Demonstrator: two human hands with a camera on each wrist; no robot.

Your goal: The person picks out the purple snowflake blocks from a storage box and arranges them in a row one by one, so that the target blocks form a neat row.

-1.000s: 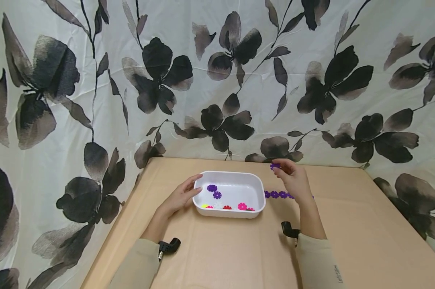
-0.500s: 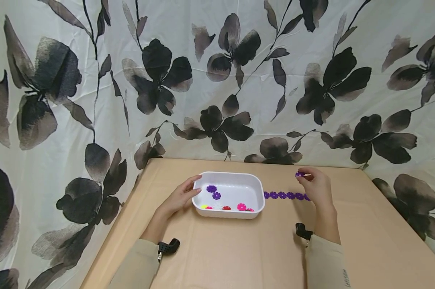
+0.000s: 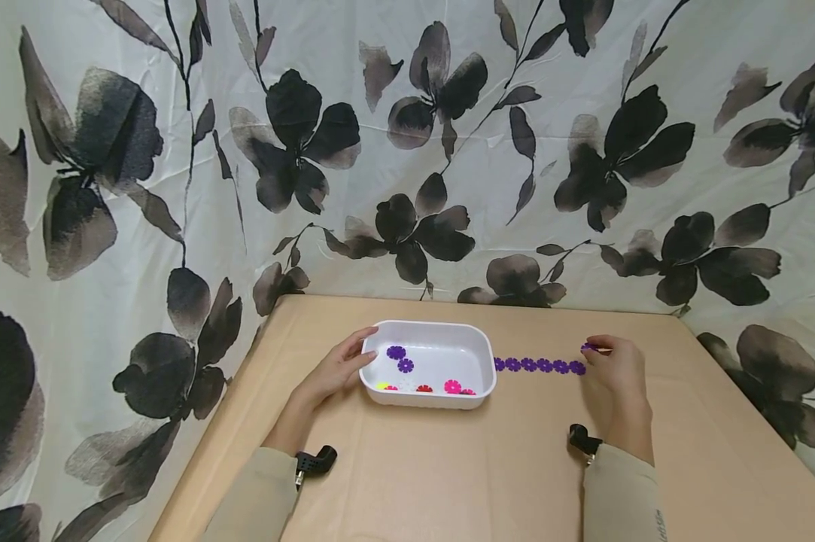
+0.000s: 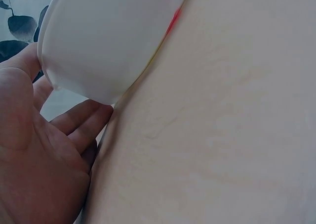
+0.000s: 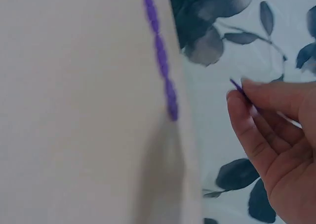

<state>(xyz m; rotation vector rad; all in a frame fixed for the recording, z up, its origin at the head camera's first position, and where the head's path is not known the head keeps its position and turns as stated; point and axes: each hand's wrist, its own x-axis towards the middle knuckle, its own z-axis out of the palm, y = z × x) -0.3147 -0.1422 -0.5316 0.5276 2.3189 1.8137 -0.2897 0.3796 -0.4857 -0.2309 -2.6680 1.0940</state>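
My right hand (image 3: 617, 367) pinches a purple flower-shaped plastic disc (image 3: 588, 347) between thumb and fingertips, above the table. In the right wrist view only the disc's thin edge (image 5: 234, 82) shows. Just left of that hand lies a row of purple flower discs (image 3: 545, 366), end to end, running from the tray's right side. My left hand (image 3: 336, 370) grips the left end of a white plastic tray (image 3: 427, 402), thumb over the rim and fingers at the outside. Inside the tray are several loose discs, among them purple (image 3: 405, 366), pink (image 3: 453, 386), red (image 3: 424, 388) and yellow (image 3: 382, 386).
A tan-covered table (image 3: 421, 482) bears the tray and the row. Behind and beside it hangs a white cloth with dark flowers (image 3: 441, 233). A black wrist camera (image 3: 317, 462) sits at the left cuff, another black camera (image 3: 583, 439) at the right.
My right hand has moved right and lower with the pinched purple disc, from beyond the tray's back right corner to the row's right end. My left hand and the tray stay in place.
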